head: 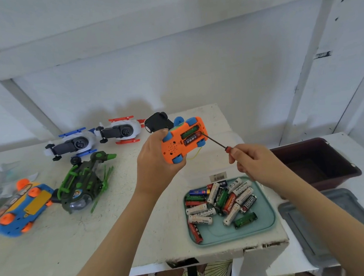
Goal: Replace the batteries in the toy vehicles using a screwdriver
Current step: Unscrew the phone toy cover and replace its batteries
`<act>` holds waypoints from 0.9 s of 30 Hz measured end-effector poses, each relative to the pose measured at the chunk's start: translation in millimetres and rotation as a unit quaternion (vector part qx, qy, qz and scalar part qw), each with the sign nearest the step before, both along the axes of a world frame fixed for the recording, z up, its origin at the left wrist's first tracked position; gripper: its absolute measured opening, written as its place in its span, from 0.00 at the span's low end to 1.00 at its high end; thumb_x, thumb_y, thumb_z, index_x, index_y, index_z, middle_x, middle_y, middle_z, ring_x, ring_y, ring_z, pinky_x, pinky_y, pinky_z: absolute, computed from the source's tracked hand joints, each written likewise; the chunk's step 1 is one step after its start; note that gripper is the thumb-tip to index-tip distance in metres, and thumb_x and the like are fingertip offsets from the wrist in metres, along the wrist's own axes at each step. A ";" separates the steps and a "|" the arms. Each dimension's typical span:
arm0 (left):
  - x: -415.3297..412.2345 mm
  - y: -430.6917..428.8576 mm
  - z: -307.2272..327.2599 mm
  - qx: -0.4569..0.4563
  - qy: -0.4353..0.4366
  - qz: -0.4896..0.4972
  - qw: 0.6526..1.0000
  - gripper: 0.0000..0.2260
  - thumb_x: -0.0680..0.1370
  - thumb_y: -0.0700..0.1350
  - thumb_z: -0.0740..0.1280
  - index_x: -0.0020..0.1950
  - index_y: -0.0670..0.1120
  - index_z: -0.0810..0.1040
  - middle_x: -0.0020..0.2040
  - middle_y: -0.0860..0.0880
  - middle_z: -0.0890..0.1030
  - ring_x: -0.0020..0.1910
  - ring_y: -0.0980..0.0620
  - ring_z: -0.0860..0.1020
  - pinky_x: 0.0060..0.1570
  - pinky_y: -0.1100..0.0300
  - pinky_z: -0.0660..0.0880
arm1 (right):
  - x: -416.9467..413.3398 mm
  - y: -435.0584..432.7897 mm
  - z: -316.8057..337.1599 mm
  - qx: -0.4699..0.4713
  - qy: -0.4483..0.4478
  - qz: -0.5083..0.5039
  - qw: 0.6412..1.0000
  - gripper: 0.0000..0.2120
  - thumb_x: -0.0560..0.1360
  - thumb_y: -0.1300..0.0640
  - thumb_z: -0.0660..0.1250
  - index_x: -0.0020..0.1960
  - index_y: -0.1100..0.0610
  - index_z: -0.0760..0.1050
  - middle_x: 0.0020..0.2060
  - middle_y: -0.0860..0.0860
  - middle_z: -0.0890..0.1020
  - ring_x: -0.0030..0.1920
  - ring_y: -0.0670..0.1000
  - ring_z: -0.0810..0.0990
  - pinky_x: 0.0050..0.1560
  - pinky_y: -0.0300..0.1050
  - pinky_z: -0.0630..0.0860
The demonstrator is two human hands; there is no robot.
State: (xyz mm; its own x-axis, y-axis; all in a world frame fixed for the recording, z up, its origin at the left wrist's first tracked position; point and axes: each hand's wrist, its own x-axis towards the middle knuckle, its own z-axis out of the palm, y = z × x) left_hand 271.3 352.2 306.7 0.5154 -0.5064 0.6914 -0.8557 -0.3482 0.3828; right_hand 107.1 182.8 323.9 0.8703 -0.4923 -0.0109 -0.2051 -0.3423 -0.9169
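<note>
The left hand [156, 158] is gripping the orange car [183, 140], holding it above the surface [97, 239] near the picture's middle with its underside turned toward the camera. The car's battery bay is lying open, with cells [190, 137] sitting inside it. The right hand [250, 161], at 4 o'clock from the car, is pinching the red handle of the screwdriver [216, 143] between curled fingers; the shaft is pointing toward 10 o'clock and its tip is reaching the right edge of the bay.

At 5 o'clock from the car, a teal tray [225, 234] is resting on the surface, carrying a heap of loose batteries [221, 199]. A black toy [157, 121] is standing just behind the left hand. Two white toys [74, 142] [121, 131] are lying at 9 o'clock from the car, a green helicopter [81, 182] at 8 o'clock, and a blue car [21, 207] further out at the left edge, belly up. At 3 o'clock, off the surface, a brown bin [314, 161] is sitting with a grey lid [331, 218] just below it.
</note>
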 end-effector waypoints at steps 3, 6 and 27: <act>-0.2 -2.3 -0.5 0.008 -0.006 -0.008 1.000 0.31 0.64 0.43 0.80 0.59 0.49 0.64 0.51 0.43 0.79 0.44 0.50 0.75 0.41 0.70 0.68 | -4.0 -4.8 -0.4 -0.022 0.003 -0.002 1.000 0.16 0.81 0.54 0.58 0.39 0.60 0.76 0.23 0.46 0.69 0.20 0.41 0.62 0.24 0.30 0.62; -1.2 -5.3 -1.5 0.008 -0.005 -0.008 1.000 0.32 0.64 0.41 0.81 0.59 0.49 0.64 0.51 0.42 0.78 0.45 0.51 0.74 0.40 0.67 0.70 | -7.9 -4.4 -1.5 -0.033 0.031 0.034 0.998 0.15 0.80 0.54 0.59 0.39 0.57 0.77 0.24 0.46 0.69 0.22 0.42 0.63 0.25 0.30 0.62; -0.2 -9.9 0.3 0.003 -0.026 -0.020 0.999 0.34 0.62 0.40 0.82 0.58 0.48 0.65 0.54 0.42 0.79 0.48 0.52 0.75 0.41 0.59 0.75 | 1.7 -8.1 12.5 -0.095 0.022 -0.043 0.994 0.18 0.81 0.54 0.58 0.35 0.55 0.77 0.27 0.55 0.71 0.24 0.47 0.64 0.25 0.36 0.61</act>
